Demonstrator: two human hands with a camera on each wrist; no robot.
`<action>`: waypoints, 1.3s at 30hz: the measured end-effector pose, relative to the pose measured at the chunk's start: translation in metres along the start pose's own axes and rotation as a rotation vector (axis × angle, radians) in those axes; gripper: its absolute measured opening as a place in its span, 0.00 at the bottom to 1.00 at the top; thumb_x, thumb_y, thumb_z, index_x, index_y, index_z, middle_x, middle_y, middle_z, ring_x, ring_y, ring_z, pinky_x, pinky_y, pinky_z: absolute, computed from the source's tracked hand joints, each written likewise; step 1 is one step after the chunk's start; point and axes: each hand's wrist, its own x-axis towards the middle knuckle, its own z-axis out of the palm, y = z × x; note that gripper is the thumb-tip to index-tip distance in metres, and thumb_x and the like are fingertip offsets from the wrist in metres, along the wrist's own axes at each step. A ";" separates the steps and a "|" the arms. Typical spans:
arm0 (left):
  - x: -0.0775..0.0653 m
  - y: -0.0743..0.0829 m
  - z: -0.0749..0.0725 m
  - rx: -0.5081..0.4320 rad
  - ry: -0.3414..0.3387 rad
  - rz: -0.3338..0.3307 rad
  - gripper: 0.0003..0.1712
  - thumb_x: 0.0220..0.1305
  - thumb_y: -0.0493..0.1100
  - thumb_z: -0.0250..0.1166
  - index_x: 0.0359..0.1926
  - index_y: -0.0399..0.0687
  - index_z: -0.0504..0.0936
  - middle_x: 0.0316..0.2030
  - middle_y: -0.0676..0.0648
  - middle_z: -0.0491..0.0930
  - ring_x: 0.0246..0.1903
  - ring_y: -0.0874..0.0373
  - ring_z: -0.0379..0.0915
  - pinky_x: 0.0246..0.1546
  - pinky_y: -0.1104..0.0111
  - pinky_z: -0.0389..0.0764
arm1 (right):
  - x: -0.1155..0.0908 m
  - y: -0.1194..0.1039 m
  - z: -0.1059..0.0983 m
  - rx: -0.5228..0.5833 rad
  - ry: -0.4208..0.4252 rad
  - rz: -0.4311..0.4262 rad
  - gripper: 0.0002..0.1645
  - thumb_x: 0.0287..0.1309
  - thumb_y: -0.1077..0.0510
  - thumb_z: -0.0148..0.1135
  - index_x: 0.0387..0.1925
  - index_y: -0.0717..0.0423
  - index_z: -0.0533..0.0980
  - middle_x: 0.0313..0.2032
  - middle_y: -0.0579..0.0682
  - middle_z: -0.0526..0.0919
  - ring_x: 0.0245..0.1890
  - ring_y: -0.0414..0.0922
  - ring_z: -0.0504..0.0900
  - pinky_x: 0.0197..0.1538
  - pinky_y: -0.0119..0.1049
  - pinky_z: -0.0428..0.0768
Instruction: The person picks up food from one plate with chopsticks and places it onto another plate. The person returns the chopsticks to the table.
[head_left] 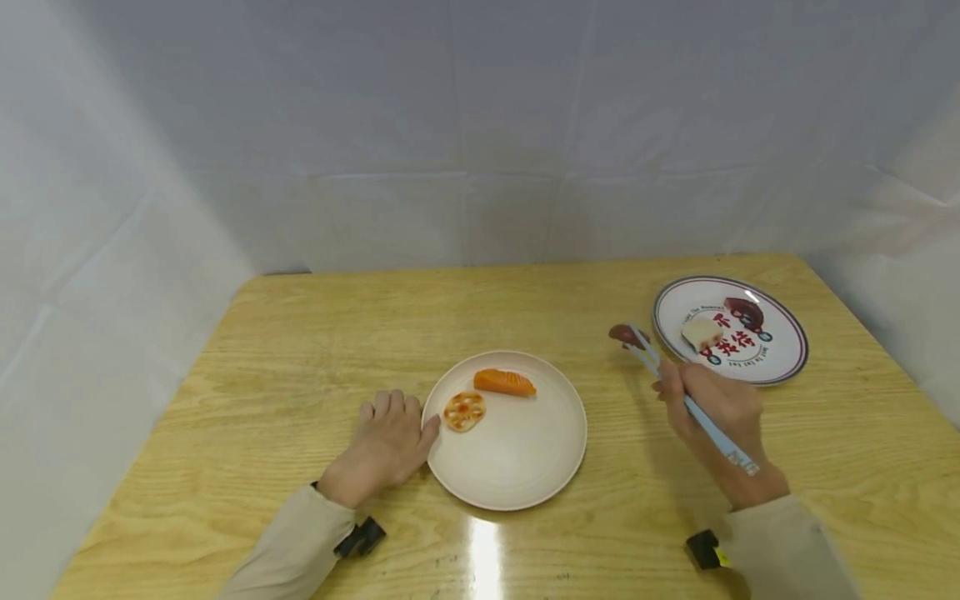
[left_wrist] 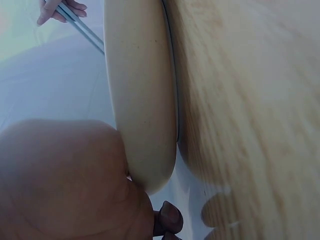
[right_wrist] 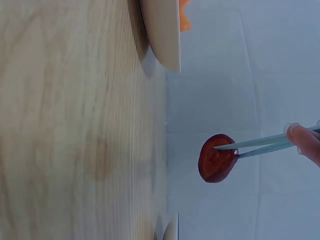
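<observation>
My right hand (head_left: 716, 408) holds a pair of light-blue chopsticks (head_left: 708, 425). Between the chopstick tips hangs a glossy dark-red oval food piece (right_wrist: 216, 159), raised above the table just left of the patterned plate. My left hand (head_left: 386, 437) rests at the left edge of a cream plate (head_left: 517, 467), thumb touching the rim and the other fingers relaxed beside it. On that plate lie an orange scored food piece (head_left: 504, 382) and a lotus-root slice (head_left: 464, 412).
A white oval plate (head_left: 783, 354) with red lettering and a dark rim stands at the back right. It bears a pale food piece (head_left: 702, 333) and a dark-red one (head_left: 738, 312). The wooden table (head_left: 315, 333) is bordered by white sheeting (head_left: 510, 217).
</observation>
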 end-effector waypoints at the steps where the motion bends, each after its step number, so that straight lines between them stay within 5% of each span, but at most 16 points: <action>1: 0.000 0.000 0.000 -0.001 0.000 0.000 0.20 0.75 0.51 0.43 0.33 0.39 0.65 0.32 0.42 0.59 0.37 0.45 0.54 0.40 0.54 0.55 | 0.000 -0.002 0.001 0.010 -0.002 -0.007 0.29 0.71 0.54 0.49 0.14 0.64 0.71 0.11 0.53 0.76 0.04 0.44 0.65 0.08 0.28 0.55; 19: 0.000 0.001 -0.002 -0.006 0.007 0.001 0.21 0.74 0.51 0.43 0.34 0.37 0.65 0.33 0.41 0.59 0.38 0.44 0.55 0.41 0.54 0.56 | 0.002 -0.027 0.008 0.076 -0.043 -0.117 0.27 0.71 0.56 0.49 0.15 0.62 0.71 0.15 0.50 0.76 0.08 0.42 0.71 0.12 0.31 0.68; 39: -0.001 0.001 -0.001 -0.008 0.005 -0.007 0.20 0.75 0.51 0.43 0.34 0.38 0.65 0.33 0.42 0.59 0.37 0.45 0.54 0.40 0.54 0.55 | -0.005 -0.053 0.013 0.205 -0.102 -0.210 0.24 0.71 0.59 0.48 0.17 0.62 0.72 0.17 0.50 0.77 0.11 0.40 0.73 0.14 0.26 0.70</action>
